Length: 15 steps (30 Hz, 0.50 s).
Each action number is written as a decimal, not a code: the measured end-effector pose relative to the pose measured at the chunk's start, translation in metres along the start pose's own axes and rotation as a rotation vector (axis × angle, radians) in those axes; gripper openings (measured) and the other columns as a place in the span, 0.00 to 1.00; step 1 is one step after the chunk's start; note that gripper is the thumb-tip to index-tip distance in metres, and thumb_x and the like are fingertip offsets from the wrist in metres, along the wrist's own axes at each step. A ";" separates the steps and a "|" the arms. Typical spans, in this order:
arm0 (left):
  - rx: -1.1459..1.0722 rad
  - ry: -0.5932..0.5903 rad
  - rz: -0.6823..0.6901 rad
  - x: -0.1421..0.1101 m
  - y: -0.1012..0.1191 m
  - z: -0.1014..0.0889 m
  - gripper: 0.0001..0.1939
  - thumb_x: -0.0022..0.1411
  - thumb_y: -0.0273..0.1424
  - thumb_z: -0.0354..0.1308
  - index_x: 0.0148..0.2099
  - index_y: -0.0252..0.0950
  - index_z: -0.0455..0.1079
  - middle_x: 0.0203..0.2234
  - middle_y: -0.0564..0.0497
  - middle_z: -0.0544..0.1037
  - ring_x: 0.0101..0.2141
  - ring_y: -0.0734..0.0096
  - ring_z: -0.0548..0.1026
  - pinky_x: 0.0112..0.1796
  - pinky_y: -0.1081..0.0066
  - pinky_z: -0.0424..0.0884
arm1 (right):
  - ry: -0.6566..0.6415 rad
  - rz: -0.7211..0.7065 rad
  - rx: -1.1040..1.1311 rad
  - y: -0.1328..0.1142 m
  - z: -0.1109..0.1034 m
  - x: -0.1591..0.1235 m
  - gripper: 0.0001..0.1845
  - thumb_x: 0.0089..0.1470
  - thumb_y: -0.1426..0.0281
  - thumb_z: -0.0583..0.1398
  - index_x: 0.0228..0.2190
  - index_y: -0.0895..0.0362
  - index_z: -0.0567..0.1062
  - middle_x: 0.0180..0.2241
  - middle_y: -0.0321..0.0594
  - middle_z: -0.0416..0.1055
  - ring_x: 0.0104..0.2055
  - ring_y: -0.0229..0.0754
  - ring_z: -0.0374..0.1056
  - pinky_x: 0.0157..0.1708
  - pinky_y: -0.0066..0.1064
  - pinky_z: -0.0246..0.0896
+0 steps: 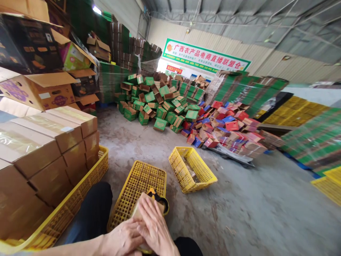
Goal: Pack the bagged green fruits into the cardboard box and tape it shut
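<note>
My left hand (124,236) and my right hand (154,225) meet low in the view over a small brown cardboard box (139,209). The right hand lies flat on the box's top with its fingers stretched out. My left hand's fingers curl against the box's near side. The box rests on an upturned yellow plastic crate (138,186) between my knees. A yellow and black tape dispenser (160,199) lies just behind the box, partly hidden by it.
Taped brown cartons (48,142) are stacked in a yellow crate (80,192) at my left. Another yellow crate (191,170) sits on the concrete floor ahead. Piles of green boxes (160,103) and red-blue boxes (226,131) lie beyond. Flat cardboard stacks stand at right.
</note>
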<state>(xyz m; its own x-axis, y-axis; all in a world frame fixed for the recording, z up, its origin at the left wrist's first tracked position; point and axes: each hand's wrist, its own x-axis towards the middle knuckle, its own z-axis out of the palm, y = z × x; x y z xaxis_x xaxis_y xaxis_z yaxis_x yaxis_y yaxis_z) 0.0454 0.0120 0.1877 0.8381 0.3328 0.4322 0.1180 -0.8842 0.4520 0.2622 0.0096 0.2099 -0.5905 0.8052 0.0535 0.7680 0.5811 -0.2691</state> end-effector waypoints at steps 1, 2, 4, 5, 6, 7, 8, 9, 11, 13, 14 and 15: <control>-0.010 -0.024 0.000 0.002 0.001 -0.003 0.23 0.77 0.43 0.47 0.66 0.42 0.66 0.53 0.45 0.81 0.55 0.59 0.78 0.63 0.62 0.66 | 0.000 0.027 -0.015 0.004 -0.003 0.002 0.42 0.68 0.49 0.54 0.73 0.46 0.41 0.74 0.39 0.42 0.75 0.55 0.44 0.72 0.55 0.46; -0.019 -0.040 0.002 0.003 0.001 -0.006 0.23 0.77 0.42 0.46 0.68 0.41 0.65 0.56 0.45 0.80 0.56 0.60 0.77 0.64 0.62 0.66 | 0.000 0.054 -0.030 0.008 -0.006 0.005 0.42 0.68 0.48 0.54 0.73 0.45 0.41 0.74 0.39 0.41 0.76 0.56 0.42 0.72 0.56 0.46; -0.018 -0.052 0.015 0.004 0.001 -0.010 0.28 0.77 0.43 0.48 0.73 0.40 0.57 0.63 0.44 0.73 0.63 0.57 0.72 0.67 0.61 0.61 | -0.004 0.081 -0.046 0.016 -0.009 0.009 0.39 0.70 0.50 0.51 0.72 0.42 0.41 0.74 0.36 0.41 0.76 0.55 0.42 0.71 0.55 0.47; -0.011 -0.057 0.023 0.004 0.000 -0.011 0.33 0.77 0.45 0.49 0.76 0.40 0.51 0.67 0.43 0.68 0.66 0.56 0.67 0.69 0.59 0.57 | -0.004 0.085 -0.050 0.018 -0.009 0.010 0.36 0.71 0.51 0.50 0.72 0.41 0.42 0.74 0.34 0.41 0.76 0.53 0.43 0.71 0.54 0.49; -0.006 -0.064 0.030 0.003 0.000 -0.012 0.36 0.76 0.47 0.50 0.78 0.40 0.46 0.69 0.43 0.64 0.68 0.55 0.63 0.70 0.58 0.53 | -0.002 0.084 -0.051 0.021 -0.008 0.010 0.35 0.72 0.52 0.49 0.72 0.40 0.42 0.74 0.33 0.42 0.76 0.52 0.44 0.71 0.52 0.51; -0.007 -0.074 0.034 0.002 -0.001 -0.012 0.39 0.75 0.48 0.51 0.78 0.40 0.42 0.71 0.43 0.62 0.70 0.55 0.60 0.71 0.57 0.50 | 0.002 0.083 -0.050 0.022 -0.007 0.011 0.34 0.72 0.53 0.49 0.72 0.39 0.42 0.74 0.33 0.43 0.75 0.51 0.45 0.71 0.51 0.52; -0.017 -0.087 0.036 0.000 -0.001 -0.012 0.40 0.75 0.48 0.51 0.79 0.40 0.40 0.71 0.44 0.60 0.70 0.55 0.59 0.71 0.56 0.49 | 0.008 0.082 -0.046 0.023 -0.005 0.010 0.34 0.72 0.53 0.49 0.72 0.39 0.43 0.74 0.32 0.43 0.75 0.51 0.46 0.70 0.51 0.53; -0.036 -0.100 0.034 -0.001 -0.002 -0.011 0.41 0.75 0.48 0.51 0.79 0.40 0.40 0.71 0.44 0.59 0.70 0.56 0.59 0.71 0.56 0.48 | 0.016 0.084 -0.038 0.024 -0.002 0.009 0.34 0.72 0.53 0.50 0.72 0.39 0.43 0.74 0.32 0.44 0.75 0.51 0.46 0.70 0.51 0.52; -0.093 -0.110 0.023 -0.006 -0.005 -0.008 0.39 0.75 0.47 0.52 0.78 0.43 0.43 0.72 0.45 0.59 0.71 0.56 0.58 0.71 0.56 0.49 | 0.054 0.106 -0.008 0.027 0.006 0.005 0.33 0.72 0.54 0.50 0.72 0.39 0.46 0.74 0.32 0.46 0.75 0.51 0.46 0.71 0.53 0.50; -0.149 -0.067 -0.014 -0.012 -0.011 -0.002 0.35 0.75 0.46 0.52 0.77 0.46 0.47 0.71 0.48 0.60 0.70 0.57 0.59 0.71 0.58 0.50 | 0.152 0.176 0.048 0.031 0.020 -0.001 0.31 0.73 0.55 0.49 0.72 0.40 0.50 0.74 0.33 0.48 0.76 0.51 0.45 0.72 0.55 0.47; -0.171 -0.021 -0.053 -0.015 -0.016 0.003 0.33 0.76 0.45 0.51 0.77 0.48 0.49 0.71 0.50 0.61 0.70 0.58 0.59 0.71 0.58 0.51 | 0.237 0.242 0.087 0.033 0.030 -0.004 0.30 0.73 0.55 0.48 0.71 0.42 0.53 0.74 0.34 0.48 0.76 0.52 0.45 0.72 0.55 0.45; -0.182 0.046 -0.117 -0.018 -0.021 0.009 0.32 0.76 0.44 0.50 0.77 0.50 0.49 0.72 0.51 0.60 0.71 0.58 0.58 0.71 0.58 0.50 | 0.342 0.329 0.136 0.035 0.042 -0.008 0.30 0.73 0.55 0.46 0.71 0.45 0.54 0.74 0.36 0.47 0.76 0.52 0.43 0.73 0.56 0.44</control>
<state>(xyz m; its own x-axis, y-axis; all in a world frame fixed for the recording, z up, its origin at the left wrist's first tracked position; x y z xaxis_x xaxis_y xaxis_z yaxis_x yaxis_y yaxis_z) 0.0325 0.0211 0.1632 0.7987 0.4477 0.4021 0.1112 -0.7665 0.6325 0.2838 0.0187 0.1598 -0.1898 0.9492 0.2509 0.8472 0.2875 -0.4468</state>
